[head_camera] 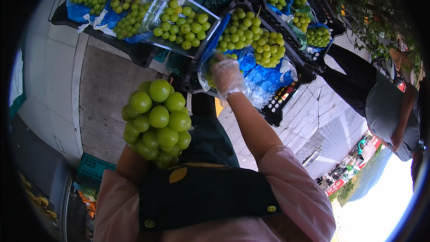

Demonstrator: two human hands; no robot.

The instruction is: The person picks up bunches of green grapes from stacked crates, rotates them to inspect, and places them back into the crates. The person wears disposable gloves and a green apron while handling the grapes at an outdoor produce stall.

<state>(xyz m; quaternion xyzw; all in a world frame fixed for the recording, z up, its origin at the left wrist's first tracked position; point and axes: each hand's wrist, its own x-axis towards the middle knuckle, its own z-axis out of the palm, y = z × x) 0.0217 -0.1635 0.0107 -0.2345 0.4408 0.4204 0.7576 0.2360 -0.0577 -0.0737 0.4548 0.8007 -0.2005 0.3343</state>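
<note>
A large bunch of green grapes [159, 117] is held up close to the camera on my left side; it covers nearly all of my left hand, with a fingertip [171, 80] showing at its upper edge. My right hand [228, 74], in a clear plastic glove, reaches into a black crate [273, 114] lined with blue paper [265, 77]. It touches grapes at the crate's near left corner; whether its fingers grip them is unclear. More grape bunches [240, 28] lie beyond it in that crate. A clear plastic basket [198, 52] of loose green grapes [186, 28] stands to its left.
Other black crates of grapes stand at the upper left [134, 52] and upper right [302, 48]. A person in a grey top [386, 111] is at the right, beside leafy plants [366, 16]. Green plastic crates [95, 168] sit at the lower left near a pale wall.
</note>
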